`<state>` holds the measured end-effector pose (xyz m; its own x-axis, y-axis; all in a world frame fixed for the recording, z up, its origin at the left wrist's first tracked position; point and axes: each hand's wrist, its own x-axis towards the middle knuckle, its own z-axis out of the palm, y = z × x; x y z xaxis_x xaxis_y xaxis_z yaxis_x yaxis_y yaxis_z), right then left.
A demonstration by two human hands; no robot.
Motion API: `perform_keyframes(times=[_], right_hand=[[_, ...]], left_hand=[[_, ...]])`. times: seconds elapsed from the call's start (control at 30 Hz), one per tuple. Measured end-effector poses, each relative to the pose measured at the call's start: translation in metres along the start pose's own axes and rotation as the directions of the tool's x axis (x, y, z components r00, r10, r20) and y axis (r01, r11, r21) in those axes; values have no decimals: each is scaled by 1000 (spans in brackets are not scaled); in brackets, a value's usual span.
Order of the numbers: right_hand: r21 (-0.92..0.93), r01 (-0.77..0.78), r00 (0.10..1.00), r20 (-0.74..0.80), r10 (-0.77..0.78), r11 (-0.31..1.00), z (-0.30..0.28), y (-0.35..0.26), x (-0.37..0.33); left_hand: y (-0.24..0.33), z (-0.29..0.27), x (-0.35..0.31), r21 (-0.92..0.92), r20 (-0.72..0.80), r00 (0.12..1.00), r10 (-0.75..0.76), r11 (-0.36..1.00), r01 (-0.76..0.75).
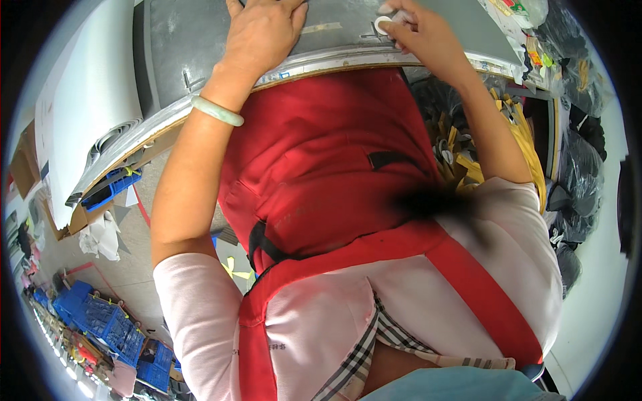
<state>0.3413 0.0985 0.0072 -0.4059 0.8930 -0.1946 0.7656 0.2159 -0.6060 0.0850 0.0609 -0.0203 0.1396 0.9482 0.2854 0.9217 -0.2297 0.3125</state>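
A dark grey sheet (pixel 194 40) with whitish smudges lies on the worktable in front of me. My left hand (pixel 264 30) rests on it palm down, fingers stretched forward and partly cut off by the upper edge; a pale green bangle (pixel 217 111) circles that wrist. Over to the right, my right hand (pixel 428 33) pinches a small white round disc (pixel 383 25) between thumb and fingers, close to the sheet's surface. Beside the disc is a dark cross-shaped mark (pixel 369 33). Between the hands runs a short beige strip (pixel 321 28).
The table's pale, layered front edge (pixel 321 65) is close to my red apron (pixel 321 147). A large white roll (pixel 93 87) stands at the left. Yellow and dark strips (pixel 461 147) are bundled below right, near dark plastic bags (pixel 578 180). Blue crates (pixel 100 314) stand at lower left.
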Motion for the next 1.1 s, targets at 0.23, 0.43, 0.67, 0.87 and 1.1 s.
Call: perform_keyframes(times=[0.23,0.43,0.67,0.87,1.1], right_hand=[[65,19,998,53,-22,998,-13,-12,2],[251,74,997,-4,-76,965,-26,-11,52],[-176,438,810,-349,-472,882,-17,11,176],[-291,500,783,-250,-570,815,-15,12,207],[-279,606,717,-214,-663,745,-21,-4,197]], left_hand=[[-2,1,0,13,11,1000,9,1000,-9],[-14,17,-1,101,-179,976,125,989,-108],[-19,26,-3,34,-155,983,101,995,-97],[-18,27,-3,15,-165,983,87,996,-86],[-18,28,-3,4,-167,982,88,996,-88]])
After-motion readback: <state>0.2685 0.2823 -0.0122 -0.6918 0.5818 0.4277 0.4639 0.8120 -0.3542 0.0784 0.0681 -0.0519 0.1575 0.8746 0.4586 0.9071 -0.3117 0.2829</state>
